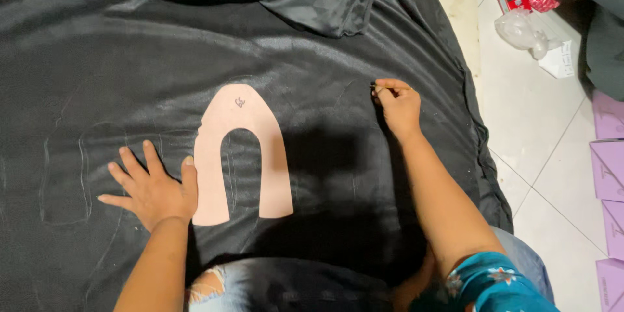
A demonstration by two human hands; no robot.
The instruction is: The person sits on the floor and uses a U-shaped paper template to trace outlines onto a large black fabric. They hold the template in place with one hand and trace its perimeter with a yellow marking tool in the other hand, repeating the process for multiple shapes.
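- The work looked like tracing a shape onto the black cloth [312, 130] spread over the floor.
- The pink paper shape [240, 149], like a horseshoe, lay flat in the middle of the cloth.
- The left hand [153, 188] was spread wide and flat, its thumb touching the shape's left edge.
- The right hand [396, 104] was well apart from the shape, its fingers pinching a thin marking stick [375, 86] against the cloth.
- I think the stick needed to come over to the shape's edge.

A template [242, 149] lay on the cloth [130, 58] spread over the floor [546, 130]. The left hand [153, 188] rested flat just left of it, thumb touching its edge; the right hand [398, 104] lay well to its right. Boxes [611, 175] stood far right, bags [526, 19] behind them.
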